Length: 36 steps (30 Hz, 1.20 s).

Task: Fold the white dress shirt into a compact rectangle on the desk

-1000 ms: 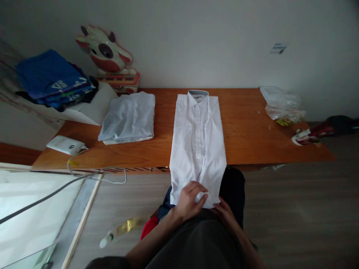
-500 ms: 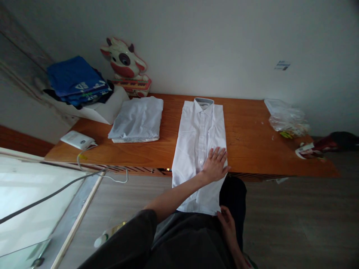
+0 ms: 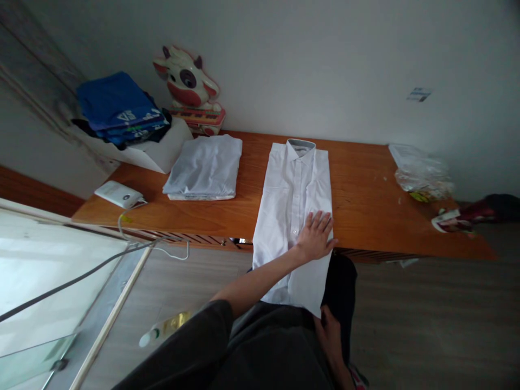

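left hand [image 3: 314, 236] fingers spread flat, palm down on the white shirt [image 3: 293, 216] near its right edge, about at the table [image 3: 365, 200] edge; gripping nothing, just pressing. right hand [image 3: 330, 330] low near the body, fingers at the shirt's near right hem corner; looks like a pinch but can't tell for sure. shirt lies buttoned, collar far, sleeves folded under, near third hanging off the table toward the lap.

risks: hanging part could drag the shirt off if the palm lifts; pulling the hem with one hand likely skews the fold or creases the placket; palm sliding could bunch the fabric.

left arm reaches far across the body, elbow low, forearm over the overhang. right wrist bent, arm tucked close. folded grey shirt [image 3: 205, 168] sits left, well apart.
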Available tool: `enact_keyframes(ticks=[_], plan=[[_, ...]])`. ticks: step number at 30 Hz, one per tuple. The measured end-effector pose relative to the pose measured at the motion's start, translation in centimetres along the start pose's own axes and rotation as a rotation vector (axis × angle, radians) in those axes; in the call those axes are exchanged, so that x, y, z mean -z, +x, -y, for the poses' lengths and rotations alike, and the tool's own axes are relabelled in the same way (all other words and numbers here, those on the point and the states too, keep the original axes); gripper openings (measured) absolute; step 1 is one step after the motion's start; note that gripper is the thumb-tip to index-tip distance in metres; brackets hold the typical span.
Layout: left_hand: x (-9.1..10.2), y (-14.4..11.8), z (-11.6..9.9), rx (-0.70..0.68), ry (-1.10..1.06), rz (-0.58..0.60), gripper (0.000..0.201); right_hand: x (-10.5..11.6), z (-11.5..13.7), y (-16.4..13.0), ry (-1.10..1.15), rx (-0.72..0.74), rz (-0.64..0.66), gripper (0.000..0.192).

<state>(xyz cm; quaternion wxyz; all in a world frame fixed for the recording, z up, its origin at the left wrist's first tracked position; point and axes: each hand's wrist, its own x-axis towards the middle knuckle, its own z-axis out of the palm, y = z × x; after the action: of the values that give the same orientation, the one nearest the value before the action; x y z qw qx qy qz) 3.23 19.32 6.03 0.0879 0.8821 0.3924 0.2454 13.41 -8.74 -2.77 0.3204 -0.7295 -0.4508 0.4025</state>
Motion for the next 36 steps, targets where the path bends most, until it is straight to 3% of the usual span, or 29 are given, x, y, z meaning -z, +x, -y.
enact_keyframes(ticks=[3, 9, 18, 25, 31, 33, 36], plan=[[0.1, 0.0, -0.1, 0.003, 0.012, 0.012, 0.075, 0.1, 0.2, 0.9, 0.023, -0.013, 0.056, 0.041], [0.5, 0.1, -0.2, 0.013, 0.022, 0.010, 0.073, -0.4, -0.1, 3.1, 0.139, -0.070, 0.022, 0.054], [0.7, 0.0, -0.2, 0.014, 0.051, 0.030, 0.073, -1.3, -1.6, 3.1, 0.243, -0.024, 0.059, 0.051], [1.2, 0.0, -0.5, 0.040, 0.142, 0.049, 0.073, -1.8, -3.0, 3.2, 0.057, 0.123, 0.079, 0.057], [1.3, 0.1, -0.4, 0.030, 0.148, 0.046, 0.073, -2.0, -2.6, 2.6, -0.092, 0.115, 0.095, 0.054], [1.3, 0.1, -0.4, 0.027, 0.147, 0.044, 0.073, -1.2, -3.0, 2.2, -0.179, 0.148, 0.140, 0.051], [1.2, 0.1, -0.4, 0.027, 0.149, 0.041, 0.073, 1.8, -4.8, 1.8, -0.339, 0.317, 0.184, 0.042]])
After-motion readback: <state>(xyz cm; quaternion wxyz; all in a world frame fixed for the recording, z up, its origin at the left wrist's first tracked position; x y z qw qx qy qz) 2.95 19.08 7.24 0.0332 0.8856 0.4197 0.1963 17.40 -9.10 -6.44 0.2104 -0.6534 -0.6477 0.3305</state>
